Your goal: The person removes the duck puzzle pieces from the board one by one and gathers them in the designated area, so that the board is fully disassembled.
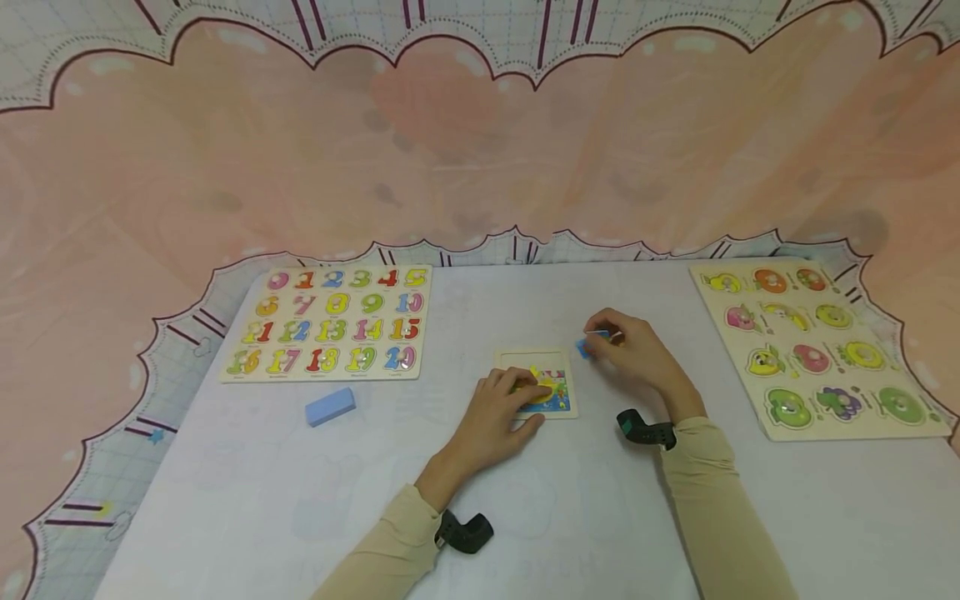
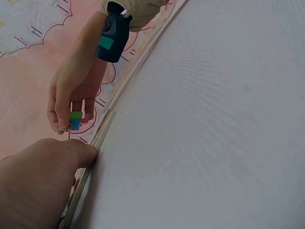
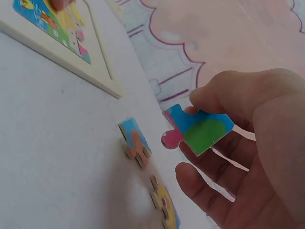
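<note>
My right hand (image 1: 633, 350) pinches a jigsaw piece (image 3: 205, 130) between thumb and fingers, above the table to the right of a small puzzle frame (image 1: 573, 402). The piece is blue and green with a pink knob. Partly joined pieces fill the lower part of the frame with a colourful picture (image 1: 557, 398), while its upper strip shows bare wood. Across the frame's left side lies my left hand (image 1: 487, 417), fingers extended over the picture and thumb near the lower edge, covering part of it. Loose jigsaw pieces (image 3: 135, 138) lie on the table below my right hand.
A number board (image 1: 352, 321) stands at the back left, with a blue block (image 1: 330, 407) in front of it. On the right is a fruit board (image 1: 817, 350). Patterned cloth (image 1: 465, 167) hangs behind the white table (image 1: 247, 500).
</note>
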Tool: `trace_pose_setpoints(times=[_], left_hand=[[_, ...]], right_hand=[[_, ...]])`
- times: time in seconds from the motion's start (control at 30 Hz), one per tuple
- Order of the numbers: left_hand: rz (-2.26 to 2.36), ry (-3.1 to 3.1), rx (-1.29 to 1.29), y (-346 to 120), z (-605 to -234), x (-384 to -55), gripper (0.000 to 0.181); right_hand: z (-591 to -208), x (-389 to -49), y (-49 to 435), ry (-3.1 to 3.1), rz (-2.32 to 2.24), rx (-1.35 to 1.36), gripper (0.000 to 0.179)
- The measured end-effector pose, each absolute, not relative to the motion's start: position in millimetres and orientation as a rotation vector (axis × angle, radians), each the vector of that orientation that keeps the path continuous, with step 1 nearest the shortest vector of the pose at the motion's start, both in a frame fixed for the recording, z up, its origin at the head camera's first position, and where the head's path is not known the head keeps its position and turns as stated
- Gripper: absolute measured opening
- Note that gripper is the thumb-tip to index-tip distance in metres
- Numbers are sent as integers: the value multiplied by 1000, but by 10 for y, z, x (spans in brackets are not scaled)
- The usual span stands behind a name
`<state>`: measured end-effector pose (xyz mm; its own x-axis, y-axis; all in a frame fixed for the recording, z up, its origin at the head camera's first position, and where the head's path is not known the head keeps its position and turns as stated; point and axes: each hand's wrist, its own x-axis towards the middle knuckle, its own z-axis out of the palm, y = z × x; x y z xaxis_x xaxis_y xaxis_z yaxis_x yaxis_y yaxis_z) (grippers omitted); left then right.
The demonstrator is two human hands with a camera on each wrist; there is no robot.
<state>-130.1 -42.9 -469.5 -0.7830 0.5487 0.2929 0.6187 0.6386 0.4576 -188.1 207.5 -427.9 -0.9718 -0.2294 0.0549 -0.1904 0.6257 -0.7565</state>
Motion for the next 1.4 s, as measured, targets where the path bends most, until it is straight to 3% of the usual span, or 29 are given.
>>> trace_pose_setpoints(times=[1.4], left_hand=[[-854,-2741,-971,-430,-4684,-1296,33]], right_hand=[[-4342,-1876,2756,2816,-1173,-101,25]])
